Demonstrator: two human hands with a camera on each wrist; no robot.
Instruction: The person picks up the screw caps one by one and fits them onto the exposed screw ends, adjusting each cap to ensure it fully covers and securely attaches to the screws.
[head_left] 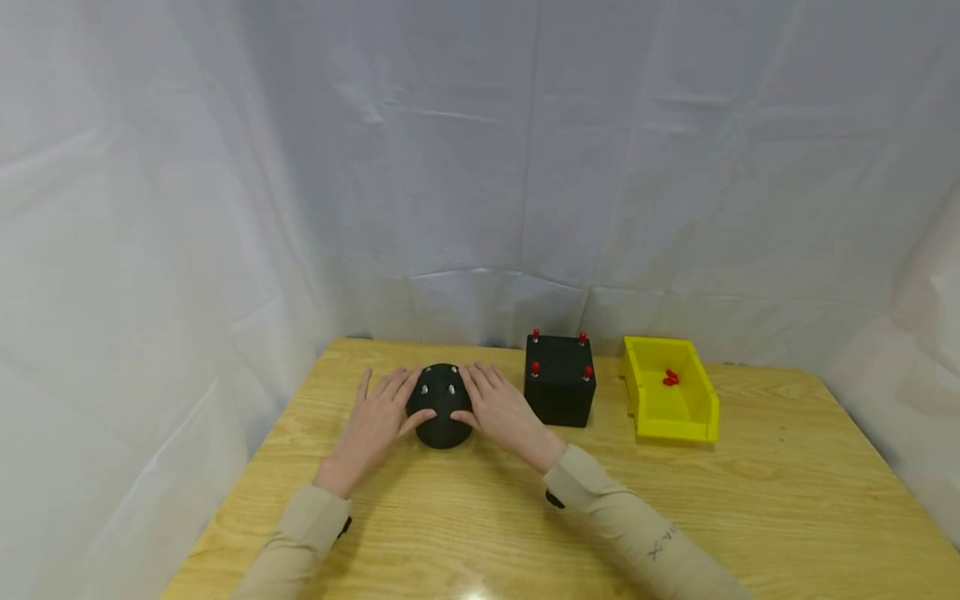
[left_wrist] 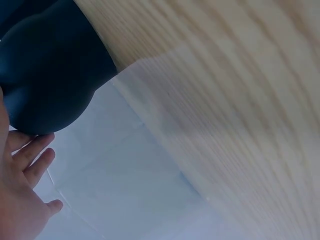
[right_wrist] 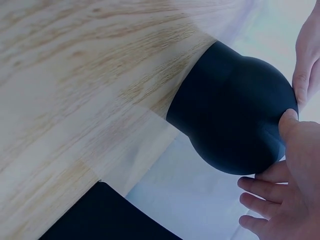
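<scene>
The left hand (head_left: 372,427) lies with fingers spread and nearly straight, its thumb and forefinger against the left flank of the dome (head_left: 441,406), a rounded black block standing on the table (head_left: 757,508) left of centre, with small pale studs on its top. The right hand (head_left: 501,411) mirrors it, fingers spread and straight, thumb pressed on the dome's right flank. Neither hand curls round it; they cup it from both sides.

Just right stands a black cube (head_left: 560,390) with four red pegs (head_left: 536,368) at its top corners. Further right, a yellow bin (head_left: 670,402) holds a few red pieces (head_left: 671,377).

As I judge it, the step is steadying or positioning the dome. A lift next would call for firmer inward pressure, since the smooth sides offer little hold.
</scene>
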